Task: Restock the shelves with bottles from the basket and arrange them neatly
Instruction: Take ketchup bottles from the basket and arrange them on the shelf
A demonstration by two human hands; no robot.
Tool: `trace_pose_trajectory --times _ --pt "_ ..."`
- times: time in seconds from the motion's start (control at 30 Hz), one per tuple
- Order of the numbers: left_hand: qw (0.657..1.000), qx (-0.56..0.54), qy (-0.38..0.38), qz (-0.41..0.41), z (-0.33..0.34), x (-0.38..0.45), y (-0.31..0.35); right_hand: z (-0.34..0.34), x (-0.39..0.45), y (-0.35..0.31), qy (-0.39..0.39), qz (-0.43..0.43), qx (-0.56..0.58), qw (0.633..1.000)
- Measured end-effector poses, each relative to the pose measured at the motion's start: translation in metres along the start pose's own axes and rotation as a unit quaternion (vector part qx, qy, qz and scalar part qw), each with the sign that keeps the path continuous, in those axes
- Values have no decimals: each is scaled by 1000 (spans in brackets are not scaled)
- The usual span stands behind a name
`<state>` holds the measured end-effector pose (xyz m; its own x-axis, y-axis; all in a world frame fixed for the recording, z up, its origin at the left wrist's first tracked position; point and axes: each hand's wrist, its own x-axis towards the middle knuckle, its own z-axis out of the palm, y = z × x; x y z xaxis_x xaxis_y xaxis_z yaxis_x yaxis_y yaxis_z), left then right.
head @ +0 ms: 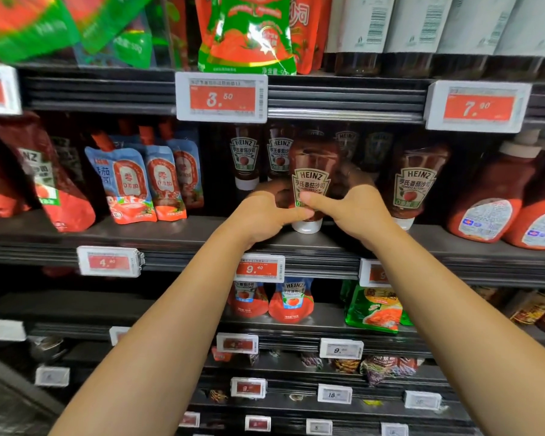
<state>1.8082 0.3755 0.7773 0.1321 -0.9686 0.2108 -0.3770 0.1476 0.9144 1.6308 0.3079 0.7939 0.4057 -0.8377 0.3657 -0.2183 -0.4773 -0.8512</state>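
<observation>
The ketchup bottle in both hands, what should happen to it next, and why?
Probably let go. The ketchup bottle already stands cap-down at the shelf's front edge, label forward, level with its neighbour bottle, while the left hand and right hand hold it.

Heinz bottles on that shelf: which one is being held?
The front Heinz bottle, cap down at the shelf edge, gripped by the left hand and right hand. The others stand untouched.

Heinz bottles [417,184] are crowding at three o'clock, pouches [129,184] at nine; open shelf [202,228] is lying at eight.
</observation>
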Motion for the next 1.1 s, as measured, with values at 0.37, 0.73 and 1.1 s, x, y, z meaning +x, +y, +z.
trace_pose_trajectory --times 0.37,0.73,1.1 --pt "928 244 268 -86 -29 40 13 1 51 19 58 69 -86 992" --pt "934 87 317 -139 -26 70 -9 19 88 25 111 63 -115 985" --pt "936 68 331 -95 -21 81 -25 32 94 41 135 37 -127 982"
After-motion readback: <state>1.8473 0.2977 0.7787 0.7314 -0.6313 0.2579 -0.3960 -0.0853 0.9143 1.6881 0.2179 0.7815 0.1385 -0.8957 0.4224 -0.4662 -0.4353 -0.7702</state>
